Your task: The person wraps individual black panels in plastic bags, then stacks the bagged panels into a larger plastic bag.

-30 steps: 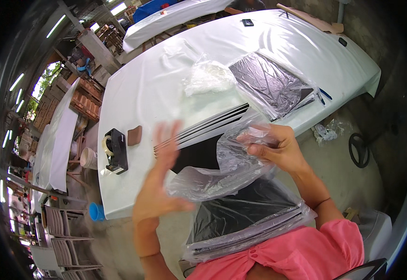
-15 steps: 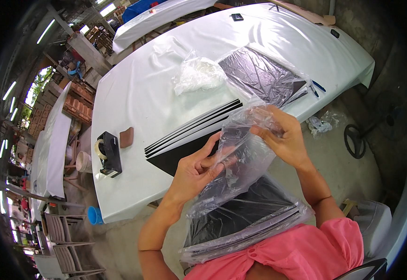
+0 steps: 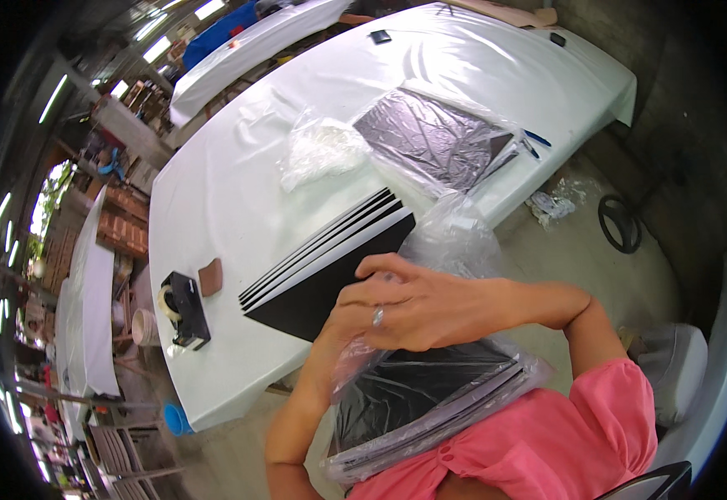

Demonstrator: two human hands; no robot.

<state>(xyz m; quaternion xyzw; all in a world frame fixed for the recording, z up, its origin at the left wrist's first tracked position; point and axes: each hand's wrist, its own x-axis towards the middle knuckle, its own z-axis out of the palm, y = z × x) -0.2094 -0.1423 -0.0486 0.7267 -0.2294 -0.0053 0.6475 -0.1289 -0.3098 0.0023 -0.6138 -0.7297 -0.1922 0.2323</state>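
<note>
At the far left of the white-covered desk (image 3: 238,175) stands a black tape dispenser with a roll of clear tape (image 3: 183,308), a small brown block (image 3: 210,277) just beside it. Next come fanned black rigid sheets with pale edges (image 3: 330,267), overhanging the desk's near edge. Behind them lies a crumpled heap of clear plastic bags (image 3: 322,148).

The left hand (image 3: 338,337) comes up under the thin, clear plastic bag (image 3: 451,242), mostly hidden by film and by the other hand; whether its grip is closed on the film I cannot tell. The right hand (image 3: 418,304), a ring on one finger, lies across it with fingers curled, pinching the bag's film. The bag rises crumpled above both hands, in front of the chest, over the desk's near edge.

Below the hands, against the pink shirt (image 3: 547,442), rests a stack of black sheets wrapped in clear plastic (image 3: 422,400).

By my judgement the bag is very light, limp and slippery, likely to cling and easy to tear; it is best taken at its mouth edge with fingertips on both sides. The sheets look stiff and heavier, with sharp corners that could snag film.

Further right, a plastic-covered dark sheet (image 3: 434,137) lies by the desk's right edge, blue pens (image 3: 534,142) beside it. Open room remains on the desk's middle and far part; the floor right holds plastic scraps (image 3: 551,204) and a black ring (image 3: 622,223).
</note>
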